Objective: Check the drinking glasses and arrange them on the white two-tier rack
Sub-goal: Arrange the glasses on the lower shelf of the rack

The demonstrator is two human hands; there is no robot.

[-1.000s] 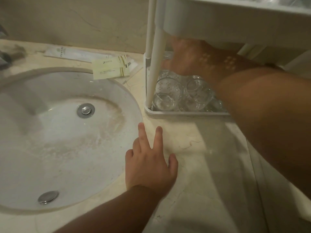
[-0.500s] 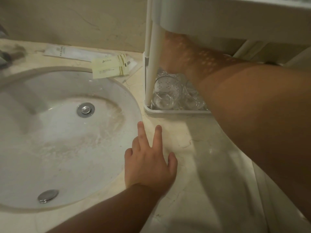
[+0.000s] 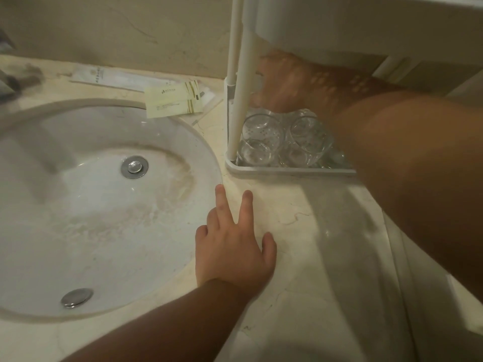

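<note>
The left hand (image 3: 232,252) lies flat on the marble table (image 3: 300,270), fingers straight and spread, holding nothing; its index and middle fingertips point toward the rack, right at the edge of the sink (image 3: 99,205). The right hand (image 3: 282,84) reaches in under the upper tier (image 3: 339,24) of the white two-tier rack (image 3: 287,171), above the lower shelf — its back faces the camera, dappled with small dots of light, and the fingers are hidden behind the rack's post (image 3: 241,100), so I cannot tell whether they grip anything. Just below that hand, the drinking glasses (image 3: 264,134) sit clustered on the lower tier, close together at the front left corner; the forearm covers the shelf to their right. Whether they stand rim up or rim down is hard to judge through the clear glass.

The sink is round and white, with a metal drain (image 3: 134,167) at its middle and a metal overflow cap (image 3: 77,297) on its near wall. Behind it, against the wall, lie pale yellow sachets (image 3: 173,101) and a long white packet (image 3: 112,77) — flat on the table, just left of the rack.
</note>
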